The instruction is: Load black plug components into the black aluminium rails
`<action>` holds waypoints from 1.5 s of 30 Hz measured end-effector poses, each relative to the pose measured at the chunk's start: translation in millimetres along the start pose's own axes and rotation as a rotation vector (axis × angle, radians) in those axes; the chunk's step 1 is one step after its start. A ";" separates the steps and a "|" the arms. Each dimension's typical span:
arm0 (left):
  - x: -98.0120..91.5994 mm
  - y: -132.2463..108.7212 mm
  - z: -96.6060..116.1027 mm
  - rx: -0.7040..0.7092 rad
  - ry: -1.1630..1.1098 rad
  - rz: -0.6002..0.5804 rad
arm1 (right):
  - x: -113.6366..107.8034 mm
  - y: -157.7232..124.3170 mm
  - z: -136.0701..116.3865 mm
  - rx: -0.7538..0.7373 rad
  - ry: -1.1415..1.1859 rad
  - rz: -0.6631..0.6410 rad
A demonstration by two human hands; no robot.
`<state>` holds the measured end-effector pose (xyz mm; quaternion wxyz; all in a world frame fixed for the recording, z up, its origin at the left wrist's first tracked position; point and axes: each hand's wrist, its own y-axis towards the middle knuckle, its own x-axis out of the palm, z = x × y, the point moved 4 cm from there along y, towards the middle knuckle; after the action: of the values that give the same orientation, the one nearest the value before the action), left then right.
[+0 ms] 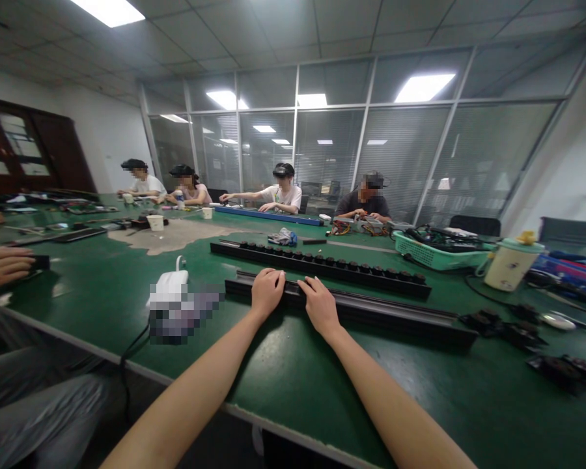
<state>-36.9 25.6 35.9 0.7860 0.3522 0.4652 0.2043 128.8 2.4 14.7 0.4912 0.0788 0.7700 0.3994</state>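
A long black rail [400,317] with a grooved top lies across the green table in front of me. My left hand [268,290] curls over it left of its middle, fingers closed on its edge. Close beside it, my right hand [318,301] grips the same rail, with a small gap between the two hands. What lies under my fingers in the groove is hidden. Just behind, and about parallel, stretches a second black rail [322,266] with a row of dark round parts along its top.
Dark loose parts [564,372] lie at right, near a cream tumbler [512,264] and a green basket [439,253]. A white charger [170,286] with a cable sits at left. Another person's hand [4,267] rests at far left; several people sit across the table.
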 end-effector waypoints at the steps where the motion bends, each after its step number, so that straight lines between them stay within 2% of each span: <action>1: 0.6 0.0 -0.5 -0.001 0.004 -0.001 | 0.3 -0.2 0.4 0.003 0.000 -0.003; 8: 4.2 -0.2 -2.8 -0.011 0.008 -0.013 | -1.6 -0.9 1.5 0.015 0.001 -0.024; 23: 4.0 -0.9 -2.3 -0.009 -0.004 -0.002 | -7.5 -0.5 1.0 -0.007 0.041 0.072; 45: 6.7 -0.7 -5.5 0.026 0.014 0.021 | -9.3 2.1 1.9 0.020 0.055 0.073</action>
<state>-38.4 31.5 29.8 0.7759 0.3660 0.4695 0.2089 134.5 0.0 22.2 0.4544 0.1007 0.7837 0.4114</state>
